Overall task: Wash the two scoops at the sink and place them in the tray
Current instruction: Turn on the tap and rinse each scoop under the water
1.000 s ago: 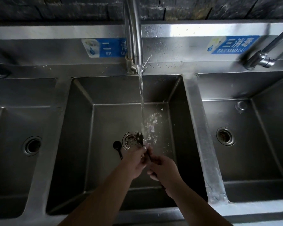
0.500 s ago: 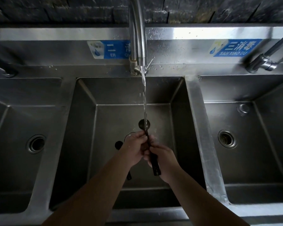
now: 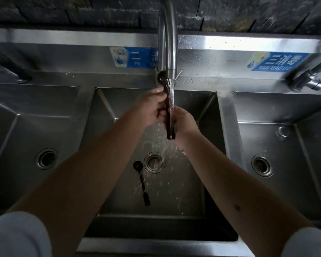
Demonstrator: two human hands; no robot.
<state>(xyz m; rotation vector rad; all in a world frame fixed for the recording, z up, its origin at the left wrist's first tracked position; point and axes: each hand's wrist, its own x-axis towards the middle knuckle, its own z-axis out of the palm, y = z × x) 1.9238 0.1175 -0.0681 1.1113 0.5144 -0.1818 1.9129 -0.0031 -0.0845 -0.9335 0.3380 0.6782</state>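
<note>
A dark long-handled scoop (image 3: 169, 115) stands nearly upright under the running tap (image 3: 168, 34), its round bowl at the top by the spout. My left hand (image 3: 152, 106) grips its upper handle. My right hand (image 3: 183, 120) wraps the lower handle from the right, and the handle's end sticks out below. Water runs down the scoop and splashes into the middle basin (image 3: 198, 191). The second dark scoop (image 3: 142, 180) lies flat on the basin floor just left of the drain (image 3: 153, 162). No tray is in sight.
The steel sink has three basins: a left basin (image 3: 26, 138) and a right basin (image 3: 285, 164), each with a drain. A second tap (image 3: 308, 78) juts in at the upper right. Blue labels sit on the backsplash. Ridges divide the basins.
Both hands have lifted the scoop from low over the drain up to the spout. The camera has tilted down, so more of my arms shows.
</note>
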